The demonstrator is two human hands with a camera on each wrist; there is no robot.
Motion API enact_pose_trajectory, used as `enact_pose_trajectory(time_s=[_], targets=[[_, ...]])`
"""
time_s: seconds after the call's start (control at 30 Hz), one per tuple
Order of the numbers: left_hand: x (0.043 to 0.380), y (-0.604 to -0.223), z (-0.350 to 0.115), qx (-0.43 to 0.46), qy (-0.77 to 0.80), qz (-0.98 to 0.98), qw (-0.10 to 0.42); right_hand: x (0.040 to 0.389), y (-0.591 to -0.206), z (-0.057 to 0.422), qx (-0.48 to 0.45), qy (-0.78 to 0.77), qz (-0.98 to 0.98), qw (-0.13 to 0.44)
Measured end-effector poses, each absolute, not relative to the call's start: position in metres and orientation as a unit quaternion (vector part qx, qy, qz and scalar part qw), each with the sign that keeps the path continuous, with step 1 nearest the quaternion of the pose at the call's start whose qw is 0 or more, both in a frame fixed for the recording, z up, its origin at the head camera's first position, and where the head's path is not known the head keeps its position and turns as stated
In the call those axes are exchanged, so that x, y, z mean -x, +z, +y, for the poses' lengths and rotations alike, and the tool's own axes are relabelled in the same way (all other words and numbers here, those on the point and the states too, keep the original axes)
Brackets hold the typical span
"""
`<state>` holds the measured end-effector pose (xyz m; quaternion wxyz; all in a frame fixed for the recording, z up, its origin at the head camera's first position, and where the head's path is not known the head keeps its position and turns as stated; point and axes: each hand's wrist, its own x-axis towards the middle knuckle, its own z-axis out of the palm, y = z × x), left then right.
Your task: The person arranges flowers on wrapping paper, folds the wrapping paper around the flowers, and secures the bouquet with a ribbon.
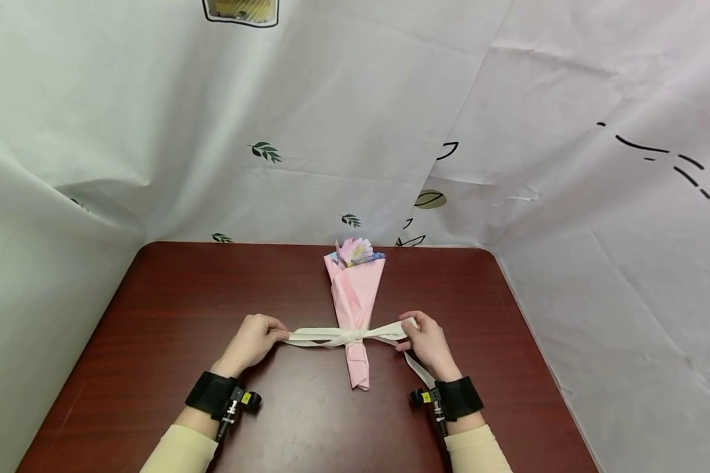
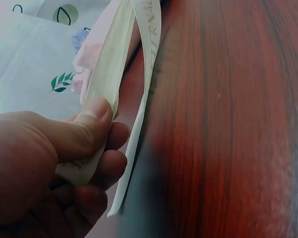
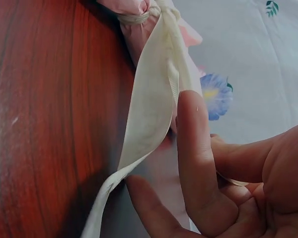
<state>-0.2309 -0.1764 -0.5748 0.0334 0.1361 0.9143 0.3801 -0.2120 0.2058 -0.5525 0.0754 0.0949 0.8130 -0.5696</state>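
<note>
A small bouquet [image 1: 355, 292] in pink wrapping lies on the table, its flower end toward the back wall. Around its lower part a cream ribbon [image 1: 316, 334] is tied in a bow, with a knot at the front. My left hand [image 1: 251, 343] pinches the left loop between thumb and fingers; in the left wrist view a loose ribbon tail [image 2: 134, 144] hangs beside the fingers. On the other side my right hand [image 1: 430, 343] pinches the right loop. A ribbon tail [image 3: 107, 193] trails below it in the right wrist view. Both loops are stretched out sideways.
The dark red wooden table [image 1: 213, 289] has rounded back corners. White cloth [image 1: 343, 112] with leaf prints hangs behind it and along both sides. Black straps with small cameras [image 1: 251, 401] sit on both wrists.
</note>
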Motion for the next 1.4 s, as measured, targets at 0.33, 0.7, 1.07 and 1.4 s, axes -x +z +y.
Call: enact_pose_trajectory(time_s=[0.33,0.7,1.07,1.4], targets=[[0.226,-0.576,-0.185,-0.116,0.367,0.923,0.023,0.208,-0.557,0.208,-0.117,-0.558,0.818,0.078],[0.225,-0.575,-0.191,-0.101,0.36,0.927,0.017,0.208,-0.561,0.211,-0.13,-0.542,0.826,0.08],[0.223,-0.575,-0.195,-0.089,0.36,0.928,0.023,0.207,-0.562,0.21,-0.131,-0.543,0.826,0.076],[0.234,-0.562,-0.192,-0.102,0.397,0.911,-0.037,0.214,-0.542,0.211,-0.046,-0.465,0.884,0.005]])
